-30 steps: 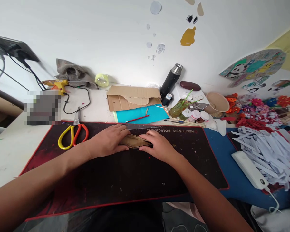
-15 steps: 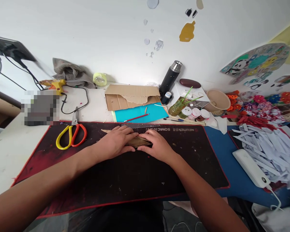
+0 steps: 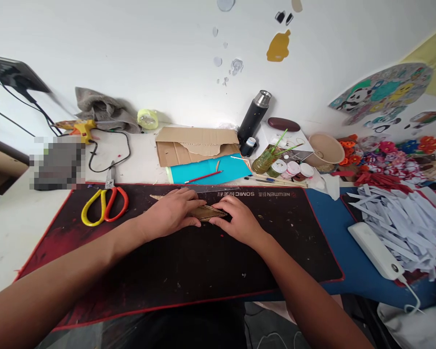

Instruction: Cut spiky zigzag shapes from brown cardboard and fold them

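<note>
Both my hands rest on a long brown cardboard strip (image 3: pixel 206 212) lying on the black desk mat (image 3: pixel 189 261). My left hand (image 3: pixel 172 212) lies over its left part, fingers flat and pressed down on it. My right hand (image 3: pixel 238 220) covers the right end, fingers curled and pinching the strip's edge. A thin pointed tip of the strip sticks out left of my left hand. Just beyond my hands a clear ruler (image 3: pixel 218 190) lies on the mat.
Yellow-and-red scissors (image 3: pixel 103 203) lie left on the mat. Behind are cardboard pieces (image 3: pixel 196 145), teal paper (image 3: pixel 207 172) with a red pencil, a black flask (image 3: pixel 254 117), paint pots (image 3: pixel 290 169), a paper cup (image 3: pixel 327 150). White paper strips (image 3: pixel 399 223) and a white power bank (image 3: pixel 372 249) sit right; a glue gun (image 3: pixel 78 128) back left.
The strip has been pressed flatter and its left tip now shows past my left hand. Both hands stayed on it with small finger shifts.
</note>
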Available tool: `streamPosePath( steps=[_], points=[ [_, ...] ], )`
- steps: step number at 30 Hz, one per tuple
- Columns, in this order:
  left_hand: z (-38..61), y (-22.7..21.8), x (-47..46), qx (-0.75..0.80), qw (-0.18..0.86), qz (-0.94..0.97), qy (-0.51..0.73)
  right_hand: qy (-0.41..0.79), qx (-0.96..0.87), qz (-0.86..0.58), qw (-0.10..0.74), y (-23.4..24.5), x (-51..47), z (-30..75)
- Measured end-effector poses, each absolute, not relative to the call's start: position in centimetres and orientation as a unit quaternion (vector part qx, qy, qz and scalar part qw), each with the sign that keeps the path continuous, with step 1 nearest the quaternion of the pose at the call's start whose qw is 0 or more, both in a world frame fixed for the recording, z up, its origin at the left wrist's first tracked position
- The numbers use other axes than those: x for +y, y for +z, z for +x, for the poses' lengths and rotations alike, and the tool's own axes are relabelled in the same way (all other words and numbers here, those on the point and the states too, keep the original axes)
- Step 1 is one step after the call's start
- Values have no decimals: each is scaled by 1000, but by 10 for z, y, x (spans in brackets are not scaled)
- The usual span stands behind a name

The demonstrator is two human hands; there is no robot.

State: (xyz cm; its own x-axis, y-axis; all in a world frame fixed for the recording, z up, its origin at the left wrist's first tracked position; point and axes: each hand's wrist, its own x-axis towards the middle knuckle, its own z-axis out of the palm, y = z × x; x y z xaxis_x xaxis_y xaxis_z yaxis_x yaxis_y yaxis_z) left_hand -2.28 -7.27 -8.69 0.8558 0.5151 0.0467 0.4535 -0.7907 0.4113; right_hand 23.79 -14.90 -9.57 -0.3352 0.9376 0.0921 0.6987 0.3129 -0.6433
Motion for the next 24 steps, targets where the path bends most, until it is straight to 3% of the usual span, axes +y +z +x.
streamPosePath(
  steps=[24],
  points=[
    [-23,-88,-78,260,174,947,77,266,-767,-533,239,-97,-148,236]
  ],
)
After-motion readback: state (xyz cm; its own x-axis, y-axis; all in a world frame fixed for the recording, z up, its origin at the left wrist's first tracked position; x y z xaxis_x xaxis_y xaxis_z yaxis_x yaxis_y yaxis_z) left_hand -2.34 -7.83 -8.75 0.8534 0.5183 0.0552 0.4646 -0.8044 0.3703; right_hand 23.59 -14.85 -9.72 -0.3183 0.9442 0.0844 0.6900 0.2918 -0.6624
